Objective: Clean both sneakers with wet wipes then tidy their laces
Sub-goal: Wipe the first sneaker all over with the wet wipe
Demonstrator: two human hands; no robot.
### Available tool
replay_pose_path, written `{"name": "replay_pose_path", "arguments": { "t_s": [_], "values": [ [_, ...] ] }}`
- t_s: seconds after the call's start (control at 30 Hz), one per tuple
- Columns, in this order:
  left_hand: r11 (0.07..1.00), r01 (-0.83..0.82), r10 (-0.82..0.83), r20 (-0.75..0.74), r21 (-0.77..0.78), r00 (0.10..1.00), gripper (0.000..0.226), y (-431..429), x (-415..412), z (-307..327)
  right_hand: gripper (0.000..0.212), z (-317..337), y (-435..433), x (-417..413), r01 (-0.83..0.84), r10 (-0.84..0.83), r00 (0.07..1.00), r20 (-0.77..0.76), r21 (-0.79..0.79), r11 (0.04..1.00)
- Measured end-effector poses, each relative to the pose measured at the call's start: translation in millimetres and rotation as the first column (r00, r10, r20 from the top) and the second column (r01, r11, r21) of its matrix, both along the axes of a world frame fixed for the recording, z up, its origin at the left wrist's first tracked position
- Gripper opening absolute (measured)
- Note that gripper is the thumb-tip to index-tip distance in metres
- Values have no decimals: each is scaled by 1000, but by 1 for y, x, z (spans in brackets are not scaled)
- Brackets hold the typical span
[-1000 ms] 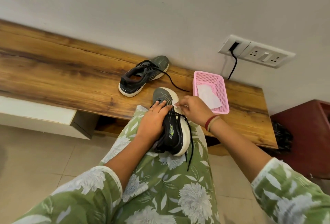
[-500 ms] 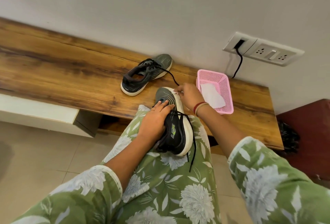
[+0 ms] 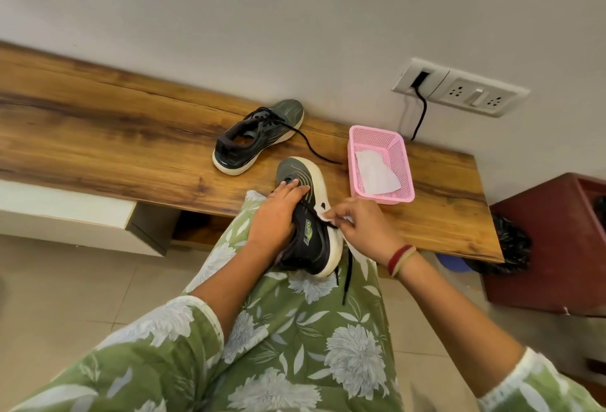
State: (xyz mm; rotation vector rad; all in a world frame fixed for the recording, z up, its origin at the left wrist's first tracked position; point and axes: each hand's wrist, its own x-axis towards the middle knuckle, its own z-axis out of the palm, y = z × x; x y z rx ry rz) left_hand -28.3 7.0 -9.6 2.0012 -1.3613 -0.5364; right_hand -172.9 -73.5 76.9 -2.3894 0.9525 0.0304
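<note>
**Wipe at the sole's edge**

The dark grey white-soled sneaker [image 3: 314, 241] lies on the lap, heel towards the person and toe pointing away. The left hand [image 3: 278, 214] grips its upper. The right hand [image 3: 364, 231], just right of the shoe, pinches what seems to be a small white wet wipe [image 3: 323, 216] against the sole's rim. Beyond its fingertips stands a pink mesh plastic basket [image 3: 398, 149]. Beyond the left hand, a second grey sneaker [image 3: 259, 136] rests on the wooden bench [image 3: 98, 136].

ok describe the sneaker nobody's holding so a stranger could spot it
Look at the long wooden bench against the white wall. The sneaker stands on its top, left of the pink basket, one lace trailing toward the basket. Unlike its twin on the lap, nothing touches it.
</note>
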Motion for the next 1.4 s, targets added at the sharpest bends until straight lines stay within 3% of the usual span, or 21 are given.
{"name": "replay_pose_path", "arguments": {
  "t_s": [0.1,0.17,0.3,0.43,0.6,0.77,0.83,0.97,1.13,1.3,1.4],
  "values": [
    [1000,25,-25,36,10,999,56,-1,0,2,20,26,-3,-6,-67,93,980,-174,152,986],
    [1000,15,-15,40,16,999,56,-2,2,2,18,37,-13,-3,-28,78,978,-192,252,967],
    [999,5,-6,24,40,1000,55,-2,2,3,20,23,-31,23,215,-217,976,30,41,976],
    [999,-41,42,-21,35,999,52,-3,5,1,22,-2,-25,35,156,-151,986,-76,55,986],
    [998,-43,43,3,39,999,51,-9,1,5,24,11,-1,4,156,-155,986,-61,21,988],
    [993,-37,31,51,111,998,53,-20,1,11,26,13,34,-26,140,-146,988,-50,-110,984],
    [989,-19,6,88,149,996,54,-26,2,13,25,17,39,-34,140,-144,988,-55,-69,988],
    [974,15,-59,192,225,980,58,-41,6,21,24,26,18,-34,313,-304,946,113,-68,947],
    [940,118,-202,242,320,949,55,-54,9,27,21,2,-14,-24,371,-372,927,49,31,928],
    [939,131,-208,221,319,953,53,-65,3,22,23,-19,-37,-14,332,-331,943,-29,123,935],
    [936,138,-208,194,325,959,52,-72,1,18,22,-29,-36,-15,407,-415,910,0,194,893]
  ]
}}
